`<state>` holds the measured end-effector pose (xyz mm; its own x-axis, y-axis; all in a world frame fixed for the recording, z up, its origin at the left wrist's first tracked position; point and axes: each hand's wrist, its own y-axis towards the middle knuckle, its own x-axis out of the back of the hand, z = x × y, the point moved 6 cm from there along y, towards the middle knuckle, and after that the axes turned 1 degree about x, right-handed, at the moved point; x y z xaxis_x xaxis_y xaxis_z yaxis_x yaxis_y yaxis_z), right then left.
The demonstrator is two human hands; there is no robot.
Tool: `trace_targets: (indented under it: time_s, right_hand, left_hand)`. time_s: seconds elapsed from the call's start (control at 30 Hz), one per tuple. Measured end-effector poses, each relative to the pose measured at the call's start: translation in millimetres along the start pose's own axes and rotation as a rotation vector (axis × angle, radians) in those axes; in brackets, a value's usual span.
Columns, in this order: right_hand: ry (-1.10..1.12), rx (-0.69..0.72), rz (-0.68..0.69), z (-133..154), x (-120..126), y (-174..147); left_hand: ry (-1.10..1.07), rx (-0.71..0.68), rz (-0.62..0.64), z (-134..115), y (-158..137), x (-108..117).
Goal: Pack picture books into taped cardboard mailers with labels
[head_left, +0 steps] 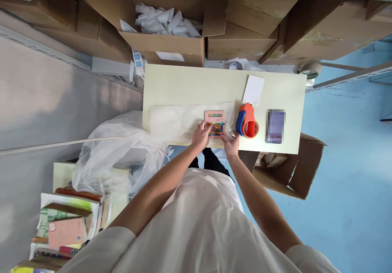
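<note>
The pink bk (218, 122) (prob. light, stiffish, slick; best taken by opposite edges) is laid on the white sheet (186, 120), table's (196, 85) near side, covered at left by the left hand (201, 136), near-right corner flanked by the right hand (231, 145), though how far either's closed can't be told.

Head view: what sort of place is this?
Probably a packing area: a red-and-blue plastic tape dispenser on a pale rectangular table, a thin white sheet under a small pink printed item, and an open brown cardboard box of white rolled-up pieces.
</note>
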<state>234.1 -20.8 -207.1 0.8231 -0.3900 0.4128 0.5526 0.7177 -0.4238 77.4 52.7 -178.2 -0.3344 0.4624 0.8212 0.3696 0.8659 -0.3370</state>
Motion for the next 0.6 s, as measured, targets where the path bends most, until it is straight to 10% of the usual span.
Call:
trace_targets:
  time_s: [0.37, 0.6]
  right_hand:
    - [-0.097, 0.048, 0.001, 29, 1, -2]
    - [-0.356, 0.266, -0.198, 67, 35, -17]
  left_hand:
    - [-0.25, -0.05, -0.067, -8, 5, -8]
    - [-0.873, -0.036, 0.049, -48, 27, -8]
